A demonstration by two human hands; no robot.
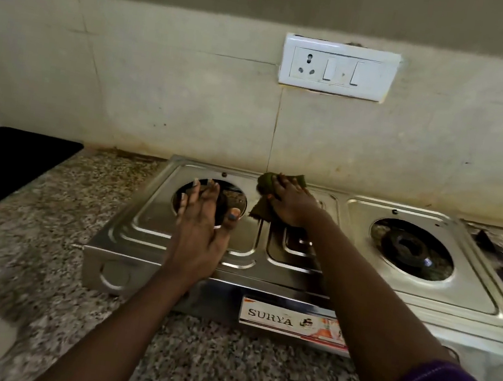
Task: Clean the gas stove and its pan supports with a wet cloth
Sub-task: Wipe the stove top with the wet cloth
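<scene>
Steel stove [345, 266] sits on granite counter [47, 227], dark tray [6, 171] at its 9 o'clock. L hand [199, 234] lies flat, fingers straight & spread, over left burner hole [210, 201], holding nothing. R hand [290, 202] at stove's 12 o'clock presses green cloth [268, 183] onto the top w/ fingers extended. Right burner [412, 248] at 3 o'clock.

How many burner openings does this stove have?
2: the left opening, partly covered by the left hand, and the right opening, near the stove's right end. None seems hidden.
</scene>
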